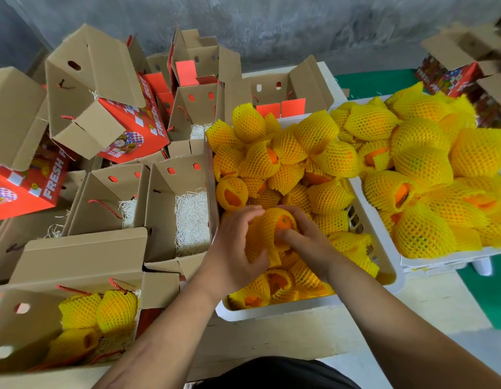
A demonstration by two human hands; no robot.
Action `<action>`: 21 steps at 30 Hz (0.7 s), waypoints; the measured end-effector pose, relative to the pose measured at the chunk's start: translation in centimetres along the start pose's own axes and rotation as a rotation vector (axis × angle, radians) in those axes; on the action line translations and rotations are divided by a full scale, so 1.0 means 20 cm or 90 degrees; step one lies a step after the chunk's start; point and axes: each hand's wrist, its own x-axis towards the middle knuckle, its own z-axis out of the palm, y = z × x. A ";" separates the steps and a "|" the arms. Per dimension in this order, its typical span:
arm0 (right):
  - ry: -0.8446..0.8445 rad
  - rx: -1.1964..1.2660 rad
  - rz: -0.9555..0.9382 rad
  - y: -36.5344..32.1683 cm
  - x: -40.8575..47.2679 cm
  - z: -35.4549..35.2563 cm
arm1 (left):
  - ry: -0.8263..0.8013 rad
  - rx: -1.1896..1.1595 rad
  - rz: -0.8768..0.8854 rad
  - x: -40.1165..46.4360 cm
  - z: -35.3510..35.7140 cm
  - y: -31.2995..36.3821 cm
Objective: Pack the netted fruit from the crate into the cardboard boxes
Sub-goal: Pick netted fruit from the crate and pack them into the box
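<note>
Both hands, left hand point(238, 242) & right hand point(302, 237), are gripping one netted orange point(274, 226) over the crate point(384, 240), w/ the part-filled box point(27, 327) lying down-left, nearer the left.

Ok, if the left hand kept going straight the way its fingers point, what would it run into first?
The left hand points up and right, its fingers already curled round the netted orange that the right hand also holds. Beyond that lies the pile of netted fruit in the white crate, though depth is unclear.
</note>
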 end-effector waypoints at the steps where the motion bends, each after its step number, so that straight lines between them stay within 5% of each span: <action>1: 0.007 0.012 0.011 0.00 0.00 -0.01 | -0.001 0.041 0.010 0.01 0.00 0.00; 6: -0.022 -0.009 0.021 0.00 0.00 -0.02 | 0.092 0.063 0.058 0.01 0.01 -0.02; 15: -0.039 0.088 0.077 -0.02 0.00 -0.01 | 0.008 0.071 0.034 0.01 0.01 -0.03; 21: -0.076 0.125 0.106 -0.01 0.01 -0.01 | 0.073 0.052 0.072 0.01 0.01 -0.03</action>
